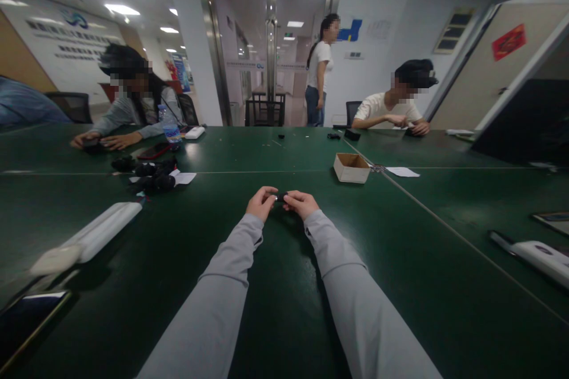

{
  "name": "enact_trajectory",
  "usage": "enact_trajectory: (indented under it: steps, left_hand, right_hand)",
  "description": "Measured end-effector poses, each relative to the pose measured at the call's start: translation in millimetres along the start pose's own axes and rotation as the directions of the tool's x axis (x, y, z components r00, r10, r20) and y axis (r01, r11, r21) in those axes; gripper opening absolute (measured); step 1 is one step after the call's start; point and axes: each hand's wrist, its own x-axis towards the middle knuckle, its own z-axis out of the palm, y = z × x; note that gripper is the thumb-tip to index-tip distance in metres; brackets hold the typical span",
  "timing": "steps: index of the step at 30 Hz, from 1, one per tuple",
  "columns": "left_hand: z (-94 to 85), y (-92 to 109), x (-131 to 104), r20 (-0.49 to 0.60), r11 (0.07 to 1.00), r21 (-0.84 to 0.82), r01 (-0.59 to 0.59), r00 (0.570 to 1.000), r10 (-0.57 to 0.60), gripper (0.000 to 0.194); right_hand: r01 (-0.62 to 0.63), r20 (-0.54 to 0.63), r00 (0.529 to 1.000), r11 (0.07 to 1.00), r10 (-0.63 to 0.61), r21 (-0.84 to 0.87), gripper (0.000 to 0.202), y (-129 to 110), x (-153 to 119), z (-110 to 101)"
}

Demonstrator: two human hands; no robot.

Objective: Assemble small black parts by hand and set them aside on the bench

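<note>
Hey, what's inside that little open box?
Only the brown inner walls of the open box show; its near wall hides the lower part, so anything lying there can't be seen.

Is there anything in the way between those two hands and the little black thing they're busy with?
Nothing visible stands in the way: the left hand and the right hand have their fingertips right at the small black piece, one on each side.

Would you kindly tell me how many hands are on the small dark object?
2: the left hand grips the small dark object from the left side, and the right hand from the right. No other hand is near it.
</note>
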Motion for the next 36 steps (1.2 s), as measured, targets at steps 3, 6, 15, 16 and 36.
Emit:
enact_trajectory:
  steps: [3, 6, 15, 16, 36]
  left_hand:
    - [1.1, 2.5, -2.0, -0.017, 0.999, 0.032, -0.002, 1.000, 0.003, 0.023]
    - [2.1, 3.0, -3.3, -0.041, 0.997, 0.068, -0.028, 0.999, 0.031, 0.024]
    - [3.4, 4.2, -3.0, -0.049, 1.000, 0.011, 0.022, 0.999, -0.021, 0.029]
    - [3.6, 5.1, -3.5, -0.059, 0.999, 0.022, 0.034, 0.998, -0.033, 0.029]
    - [5.2, 10.4, -7.2, -0.067, 0.997, 0.057, 0.055, 0.996, -0.051, 0.027]
  right_hand:
    - [0.008, 0.014, 1.000, 1.000, -0.008, 0.000, 0.041, 0.0, -0.5, -0.1]
    - [0.014, 0.031, 0.999, 1.000, -0.014, 0.006, 0.038, 0.6, -0.5, -0.6]
    - [0.013, 0.047, 0.999, 0.999, -0.012, -0.030, 0.041, -4.1, -2.9, 2.2]
    - [0.010, 0.038, 0.999, 1.000, -0.009, -0.027, 0.041, -5.0, -3.3, 2.9]
    - [0.039, 0.042, 0.998, 0.998, -0.037, -0.042, 0.042, 0.3, -0.6, -0.5]
